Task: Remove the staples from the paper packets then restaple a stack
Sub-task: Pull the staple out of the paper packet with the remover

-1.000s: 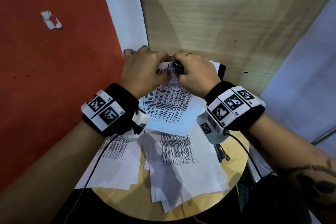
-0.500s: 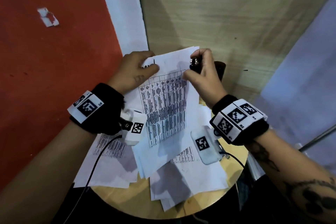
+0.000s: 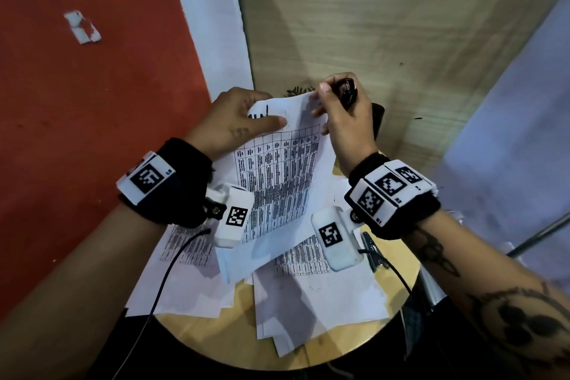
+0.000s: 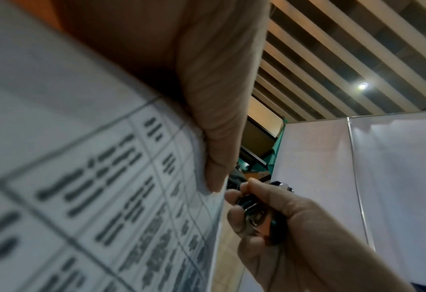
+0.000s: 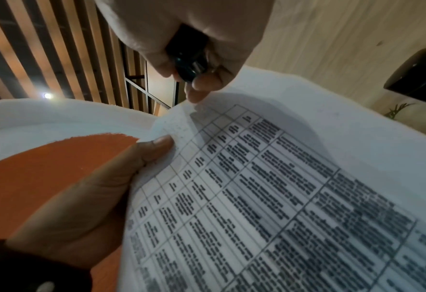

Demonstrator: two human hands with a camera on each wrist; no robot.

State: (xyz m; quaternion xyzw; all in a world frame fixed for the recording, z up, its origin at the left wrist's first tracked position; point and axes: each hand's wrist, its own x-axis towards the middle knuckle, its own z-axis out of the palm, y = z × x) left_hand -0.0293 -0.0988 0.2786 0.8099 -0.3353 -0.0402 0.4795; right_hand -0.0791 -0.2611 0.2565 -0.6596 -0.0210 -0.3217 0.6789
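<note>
Left wrist band (image 3: 172,191): black fabric cuff, white plate on top with square black-and-white coded marker. White camera housing (image 3: 233,216) below cuff, own coded marker, black screw knob at mount, thin black cable (image 3: 160,281) trailing down. Right wrist band (image 3: 398,197): black cuff, three white marker plates side by side. White rounded camera housing (image 3: 334,239) with marker, black cable. Right forearm (image 3: 493,296) bare, dark tattoos. Left forearm bare.

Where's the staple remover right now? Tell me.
The staple remover is gripped in the right hand, held up at the top right corner of the paper packet that the left hand pinches above the round table.
</note>
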